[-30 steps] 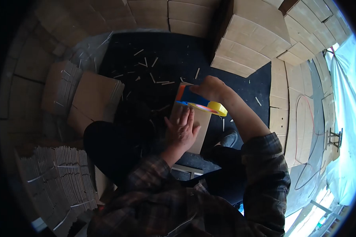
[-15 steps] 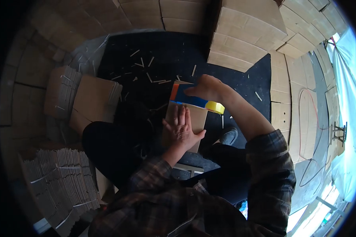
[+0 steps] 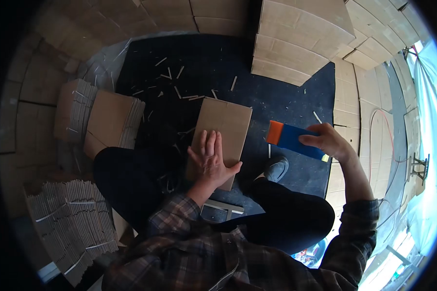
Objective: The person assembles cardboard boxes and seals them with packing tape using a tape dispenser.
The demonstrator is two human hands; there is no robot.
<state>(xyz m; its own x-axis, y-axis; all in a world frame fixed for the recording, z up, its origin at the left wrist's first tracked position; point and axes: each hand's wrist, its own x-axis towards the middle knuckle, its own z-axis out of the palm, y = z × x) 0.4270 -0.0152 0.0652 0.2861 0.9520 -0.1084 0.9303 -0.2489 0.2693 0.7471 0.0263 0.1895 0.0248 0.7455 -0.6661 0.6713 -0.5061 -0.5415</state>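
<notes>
A cardboard box (image 3: 226, 123) lies in front of me, between my legs, with its flaps closed on the side facing me. My left hand (image 3: 210, 157) rests flat on its lower part, fingers stretched out. To the right of the box, my right hand (image 3: 327, 141) grips a flat blue tool with an orange end, apparently a tape dispenser (image 3: 296, 138). The orange end points left towards the box, and a bit of yellow shows at the other end. A gap of dark floor separates the dispenser from the box.
Bundles of flat cardboard (image 3: 114, 119) stand at the left, with a bigger strapped stack (image 3: 75, 216) nearer me. A large stacked carton (image 3: 296, 43) stands at the back. Thin pale strips (image 3: 177, 92) litter the black mat (image 3: 199, 53). My shoe (image 3: 277, 169) is right of the box.
My right hand has pulled the dispenser off the far end of the box, to the right and towards me. My left hand stays flat on the box.
</notes>
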